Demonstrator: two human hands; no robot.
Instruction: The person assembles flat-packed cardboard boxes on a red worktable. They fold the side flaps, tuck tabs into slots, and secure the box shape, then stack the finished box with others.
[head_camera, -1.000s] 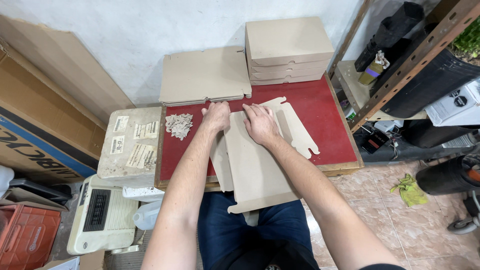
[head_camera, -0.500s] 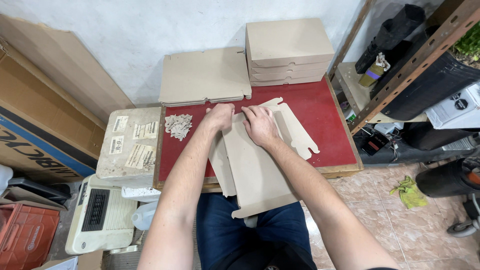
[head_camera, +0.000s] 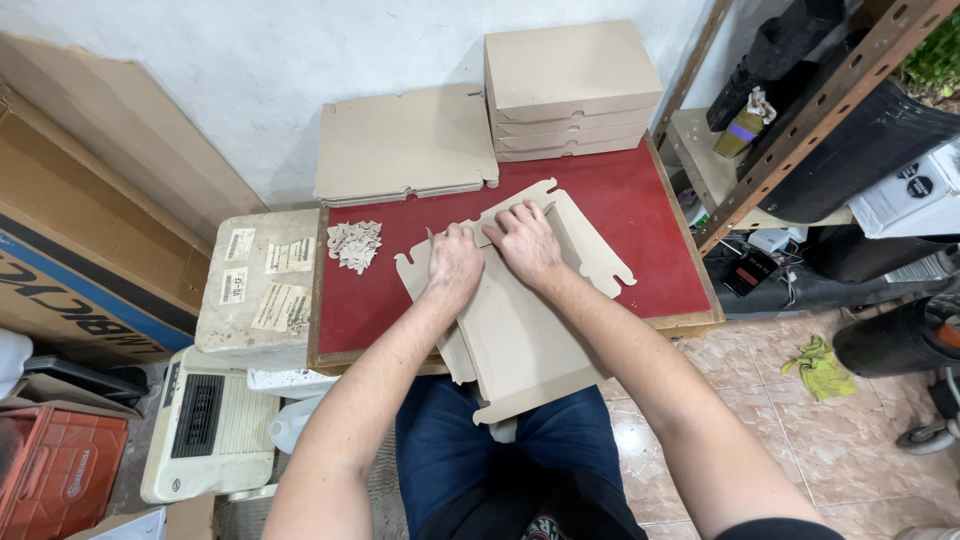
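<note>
On a red counter (head_camera: 640, 220) against a white wall, two bare hands press a flat die-cut cardboard box blank (head_camera: 520, 330) that overhangs the near edge above the person's lap. Left hand (head_camera: 455, 262) lies knuckles up, fingers curled together onto a fold near the blank's far end. Right hand (head_camera: 525, 240) sits just beside it, fingers bent together, pinching a raised flap. A pile of cardboard scraps (head_camera: 355, 243) lies to the left. Behind are flat blanks (head_camera: 405, 145) and a stack of folded boxes (head_camera: 568, 90).

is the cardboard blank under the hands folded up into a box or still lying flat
Mostly flat. The cardboard blank lies spread on the red table, side flaps out; left hand and right hand press its far edge.
</note>
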